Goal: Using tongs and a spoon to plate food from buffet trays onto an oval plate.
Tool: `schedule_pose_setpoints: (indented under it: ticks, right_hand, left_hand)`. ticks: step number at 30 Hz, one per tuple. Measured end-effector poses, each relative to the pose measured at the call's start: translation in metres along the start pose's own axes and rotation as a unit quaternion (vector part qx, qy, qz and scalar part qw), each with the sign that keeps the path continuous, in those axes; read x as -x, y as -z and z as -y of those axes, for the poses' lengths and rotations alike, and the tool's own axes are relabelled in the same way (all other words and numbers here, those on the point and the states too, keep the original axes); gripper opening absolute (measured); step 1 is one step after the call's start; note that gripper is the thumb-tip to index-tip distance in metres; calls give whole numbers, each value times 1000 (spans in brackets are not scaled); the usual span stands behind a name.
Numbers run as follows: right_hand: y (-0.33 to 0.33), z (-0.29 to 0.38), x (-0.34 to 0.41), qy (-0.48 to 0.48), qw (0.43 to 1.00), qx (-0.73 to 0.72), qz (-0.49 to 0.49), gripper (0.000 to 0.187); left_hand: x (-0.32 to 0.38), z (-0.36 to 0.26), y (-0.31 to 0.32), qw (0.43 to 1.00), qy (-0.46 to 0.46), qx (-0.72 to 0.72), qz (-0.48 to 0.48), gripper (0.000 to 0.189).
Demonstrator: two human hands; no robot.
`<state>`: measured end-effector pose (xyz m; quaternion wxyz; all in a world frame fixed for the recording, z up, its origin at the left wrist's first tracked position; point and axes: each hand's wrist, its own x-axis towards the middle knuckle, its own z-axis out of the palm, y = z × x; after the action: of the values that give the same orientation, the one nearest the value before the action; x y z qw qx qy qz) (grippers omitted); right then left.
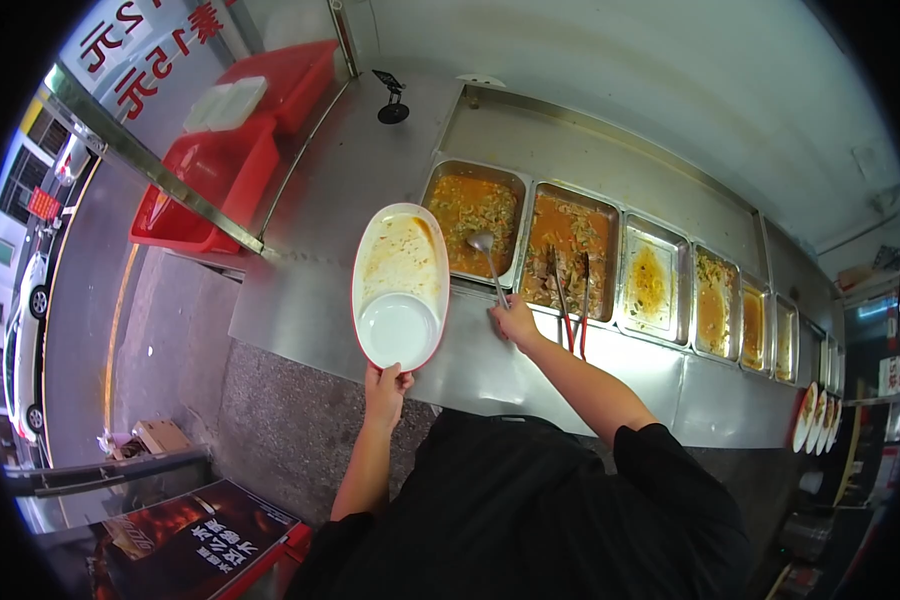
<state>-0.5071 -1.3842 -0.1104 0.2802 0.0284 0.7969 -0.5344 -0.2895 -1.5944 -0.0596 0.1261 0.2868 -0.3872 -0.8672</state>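
My left hand (387,390) grips the near rim of an oval white plate (399,259) with a red edge. Sauce stains and food scraps mark the plate's far part, and a round white bowl (397,331) sits on its near end. In my right hand (515,322) is the handle of a metal serving spoon (482,241). The spoon's head is over the leftmost steel food pan (450,191), which holds an orange-brown saucy dish with green pieces. Right of it, a second food pan (570,214) holds saucy chunks, with red-handled tongs (568,322) resting in it.
Further right are several shallower pans, including a nearly emptied food pan (664,277). Filled plates (810,420) stand at the counter's far right. Red plastic bins (225,180) lie beyond the metal frame at left. A small black stand (393,112) is on the steel counter (330,300).
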Motion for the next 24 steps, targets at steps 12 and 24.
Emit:
schedule_pose_setpoints:
  ticks: [12, 24]
  right_hand:
    - [26, 3, 28, 14, 992, 121, 7, 46]
    - [122, -7, 98, 162, 865, 410, -240, 48]
  left_hand:
    - [-1, 2, -7, 1000, 2, 29, 13, 21]
    - [-3, 4, -19, 997, 32, 44, 53, 24]
